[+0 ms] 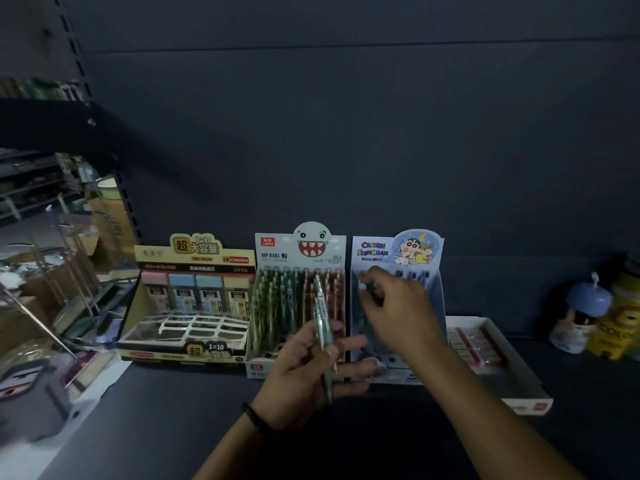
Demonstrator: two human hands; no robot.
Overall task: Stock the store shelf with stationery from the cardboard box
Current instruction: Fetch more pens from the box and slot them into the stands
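Here the restocking is mid-step: pens are going one at a time into a display box. The left hand [304, 368] grips a small bunch of pens [322, 327], fingers curled under them and tips pointing up and away. Just to its right, the right hand [394, 306] reaches into the blue cartoon box [374, 251], with its fingers bent and pinching what looks like a single pen [364, 285] at the box's far left corner; blur makes that hard to confirm. Beyond the left hand stands a box of patterned pencils [277, 258], which looks full, and further left is a box of lead refills [194, 258]. All three boxes sit on the dark shelf [207, 410].

The next move probably calls for seating this pen upright in a free slot, then taking another from the left hand's bunch. The cardboard box is not plainly in view.
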